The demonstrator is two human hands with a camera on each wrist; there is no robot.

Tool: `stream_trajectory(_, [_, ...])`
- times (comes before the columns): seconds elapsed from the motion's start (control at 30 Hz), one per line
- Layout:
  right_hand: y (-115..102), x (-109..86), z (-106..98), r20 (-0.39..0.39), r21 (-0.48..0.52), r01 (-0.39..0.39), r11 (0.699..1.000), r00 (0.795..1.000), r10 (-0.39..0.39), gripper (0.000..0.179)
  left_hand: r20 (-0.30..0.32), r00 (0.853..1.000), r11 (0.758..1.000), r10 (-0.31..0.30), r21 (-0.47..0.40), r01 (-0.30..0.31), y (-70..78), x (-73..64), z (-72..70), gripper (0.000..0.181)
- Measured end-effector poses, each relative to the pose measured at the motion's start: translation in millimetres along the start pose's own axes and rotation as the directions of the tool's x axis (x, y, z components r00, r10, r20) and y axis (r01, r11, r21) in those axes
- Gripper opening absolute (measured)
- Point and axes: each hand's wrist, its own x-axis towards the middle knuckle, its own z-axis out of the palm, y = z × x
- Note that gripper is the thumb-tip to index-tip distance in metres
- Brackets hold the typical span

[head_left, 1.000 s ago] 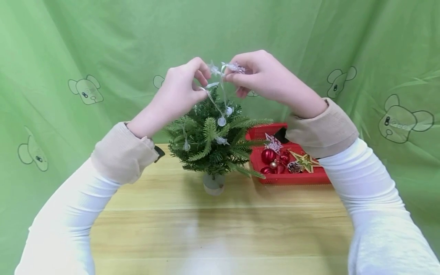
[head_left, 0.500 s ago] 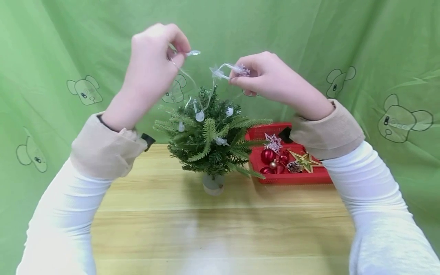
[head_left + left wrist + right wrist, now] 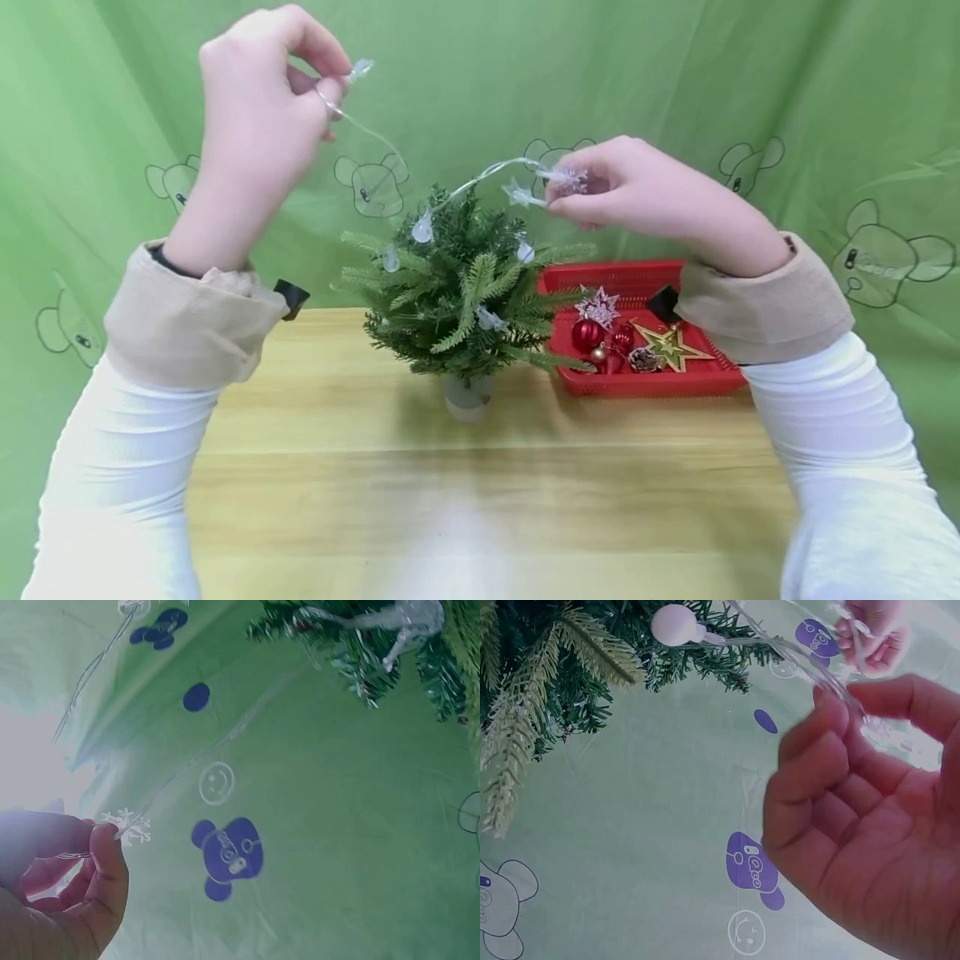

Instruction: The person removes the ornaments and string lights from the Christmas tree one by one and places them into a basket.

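Observation:
A small green tree in a pale pot stands mid-table, with a clear string of lights draped on it; its white bulbs sit among the branches. My left hand is raised high at the upper left and pinches the string near a snowflake-shaped light. My right hand is right of the treetop and pinches the string at another snowflake light. The wire sags between both hands over the treetop.
A red basket right of the tree holds red baubles, a gold star, a silver star and a pine cone. The wooden table lies in front. Green cloth printed with bears hangs behind.
My left hand has pulled up and to the left, away from the treetop, drawing the string out. My right hand has shifted right and a little down, still pinching the string.

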Motion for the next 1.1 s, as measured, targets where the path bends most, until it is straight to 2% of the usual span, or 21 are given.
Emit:
stream_trajectory(0.07, [3.4, -5.3, 1.1, 0.046, 0.029, 0.001, 1.0, 0.999, -0.002, 0.014, 0.027, 0.997, 0.994, -0.067, -0.089, 0.069, -4.9, 2.3, -1.7, 0.012])
stream_trajectory(0.17, [9.0, -12.9, 2.8, 0.111, 0.047, 0.023, 0.999, 0.993, -0.028, 0.011, 0.053, 0.993, 0.977, -0.106, -0.178, 0.114, -11.7, 3.0, -2.4, 0.009])
stream_trajectory(0.3, [15.7, -21.8, 2.3, 0.206, 0.068, 0.118, 0.991, 0.97, -0.129, 0.007, 0.058, 0.994, 0.961, -0.091, -0.255, 0.103, -16.9, 1.0, -2.7, 0.009])
stream_trajectory(0.4, [18.0, -26.6, 1.9, 0.274, 0.111, 0.192, 0.975, 0.937, -0.216, 0.004, 0.056, 0.996, 0.956, -0.073, -0.281, 0.086, -18.3, -1.3, -3.2, 0.01])
stream_trajectory(0.5, [17.9, -29.4, 3.4, 0.303, 0.165, 0.252, 0.954, 0.907, -0.292, 0.005, 0.062, 0.997, 0.956, -0.056, -0.285, 0.071, -18.1, -3.4, -3.3, 0.009])
stream_trajectory(0.57, [16.4, -30.5, 5.1, 0.296, 0.197, 0.278, 0.94, 0.897, -0.327, 0.007, 0.066, 0.997, 0.955, -0.047, -0.289, 0.065, -17.7, -4.7, -3.1, 0.009])
stream_trajectory(0.6, [15.0, -30.8, 6.0, 0.285, 0.205, 0.282, 0.937, 0.899, -0.332, 0.007, 0.063, 0.997, 0.954, -0.041, -0.294, 0.058, -17.5, -5.4, -3.1, 0.009])
stream_trajectory(0.73, [7.8, -31.2, 8.2, 0.228, 0.217, 0.201, 0.955, 0.941, -0.25, 0.011, 0.042, 0.999, 0.944, -0.018, -0.328, 0.031, -16.9, -8.2, -3.4, 0.011])
stream_trajectory(0.83, [3.7, -30.1, 9.3, 0.2, 0.23, 0.158, 0.96, 0.958, -0.206, 0.014, 0.032, 0.999, 0.936, -0.004, -0.351, 0.015, -16.6, -9.7, -3.6, 0.012])
stream_trajectory(0.93, [2.9, -27.4, 11.4, 0.187, 0.289, 0.204, 0.935, 0.946, -0.264, 0.011, 0.03, 0.999, 0.925, -0.014, -0.379, 0.024, -16.2, -9.1, -4.2, 0.014])
stream_trajectory(1.03, [3.8, -24.5, 14.7, 0.172, 0.374, 0.274, 0.886, 0.918, -0.356, 0.003, 0.031, 0.999, 0.9, -0.041, -0.434, 0.05, -16.0, -6.4, -5.7, 0.013])
stream_trajectory(1.1, [4.1, -22.6, 17.3, 0.156, 0.392, 0.323, 0.861, 0.899, -0.408, 0.006, 0.038, 0.997, 0.877, -0.06, -0.475, 0.071, -16.0, -4.0, -6.9, 0.013])
